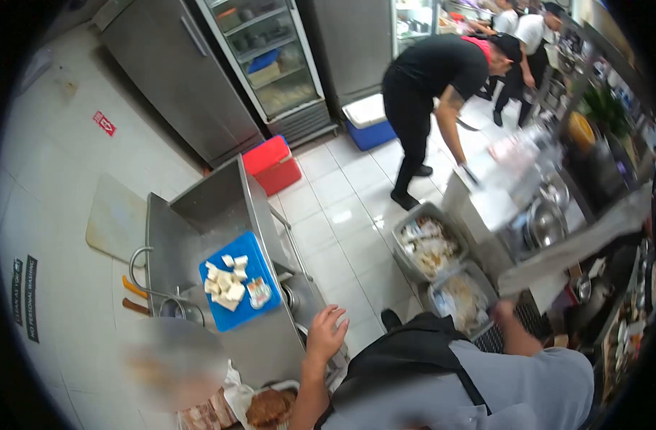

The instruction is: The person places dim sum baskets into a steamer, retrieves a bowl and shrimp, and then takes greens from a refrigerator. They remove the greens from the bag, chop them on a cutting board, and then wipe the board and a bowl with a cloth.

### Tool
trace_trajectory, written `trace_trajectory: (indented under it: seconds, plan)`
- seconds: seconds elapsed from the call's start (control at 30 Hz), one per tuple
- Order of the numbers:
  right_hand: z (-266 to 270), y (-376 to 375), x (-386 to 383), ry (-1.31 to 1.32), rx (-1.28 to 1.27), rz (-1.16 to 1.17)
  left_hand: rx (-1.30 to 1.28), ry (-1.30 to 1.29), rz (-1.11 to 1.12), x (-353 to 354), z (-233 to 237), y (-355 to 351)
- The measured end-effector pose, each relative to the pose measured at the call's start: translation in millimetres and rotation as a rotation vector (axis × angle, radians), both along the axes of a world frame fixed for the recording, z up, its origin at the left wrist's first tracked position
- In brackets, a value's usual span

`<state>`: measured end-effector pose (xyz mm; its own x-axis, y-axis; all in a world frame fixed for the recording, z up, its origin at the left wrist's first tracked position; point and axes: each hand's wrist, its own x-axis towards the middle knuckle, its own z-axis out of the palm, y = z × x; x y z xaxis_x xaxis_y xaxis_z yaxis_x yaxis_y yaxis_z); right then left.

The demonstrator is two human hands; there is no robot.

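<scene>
**1. Hands.** Left hand (326, 331) is raised just over the near edge of the steel desk (271, 351), fingers spread and holding nothing. Right hand (503, 313) sits at the lower end of a long grey smeared strip (579, 244). The frame is too blurred there, so I cannot tell whether its fingers grip the strip, nor what the strip is.

**2. Surroundings.** On the desk, beyond the left hand, lies a blue cutting board (262, 266) with white cubes (226, 281) and 1 small packet (258, 292). A tray of browned food (269, 407) lies just left of the forearm. 2 filled bins (430, 247) stand on the floor between the hands. A co-worker in black (428, 79) bends over a far desk.

**3. Judgement.** The left palm is best set flat on bare steel, short of the board, to steady the body. The strip should be kept above the bins and away from the co-worker.

**4. Writing.** 1 wall sign (31, 297) reads "NO PERSONAL WASHING". The sign beside it and the red sticker (104, 122) are not legible.
</scene>
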<state>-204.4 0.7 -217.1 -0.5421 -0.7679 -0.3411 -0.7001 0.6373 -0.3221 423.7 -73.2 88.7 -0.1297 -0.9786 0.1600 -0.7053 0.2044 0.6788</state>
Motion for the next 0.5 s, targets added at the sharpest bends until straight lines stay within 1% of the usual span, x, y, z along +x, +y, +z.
trace_trajectory:
  seconds: [0.03, 0.07, 0.1, 0.13, 0.2, 0.23, 0.3, 0.33, 0.4, 0.43, 0.47, 0.5]
  plan:
    - [8.4, -11.6, 36.3, -0.618, 0.069, -0.370, 0.006, 0.011, 0.049, 7.3, 0.2, -19.5]
    - [4.4, -39.3, 65.9, -0.681, 0.171, -0.536, 0.016, 0.023, 0.100, 14.5, 1.0, -37.9]
    - [17.8, -78.2, 100.5, -0.633, 0.200, -0.405, 0.025, 0.033, 0.148, 22.4, 1.4, -56.2]
    - [44.6, -120.3, 132.7, -0.587, 0.225, -0.280, 0.026, 0.034, 0.174, 32.4, 0.1, -75.1]
    - [40.7, -206.1, 155.6, -0.459, 0.138, 0.203, 0.019, 0.035, 0.219, 52.8, -3.4, -121.9]
    - [40.3, -250.0, 167.9, -0.385, 0.083, 0.437, -0.014, 0.008, 0.207, 63.1, -4.1, -151.9]
    - [53.4, -331.4, 177.7, -0.418, 0.016, 0.380, -0.073, -0.048, 0.176, 86.2, -8.1, -208.8]
    - [61.5, -362.0, 186.0, -0.441, -0.013, 0.344, -0.051, -0.002, 0.183, 97.9, -10.8, -241.0]
    - [105.5, -397.4, 205.3, -0.581, -0.179, 0.072, -0.005, 0.100, 0.191, 107.9, -15.6, -322.8]
    - [101.6, -403.5, 206.1, -0.706, -0.313, -0.057, -0.039, 0.103, 0.180, 107.7, -19.3, -365.8]
    - [96.1, -401.2, 205.4, -0.605, -0.238, -0.030, -0.069, 0.103, 0.159, 103.8, -18.8, -408.6]
    - [89.6, -394.6, 201.5, -0.504, -0.163, -0.012, -0.019, 0.108, 0.117, 95.3, -10.9, -448.7]
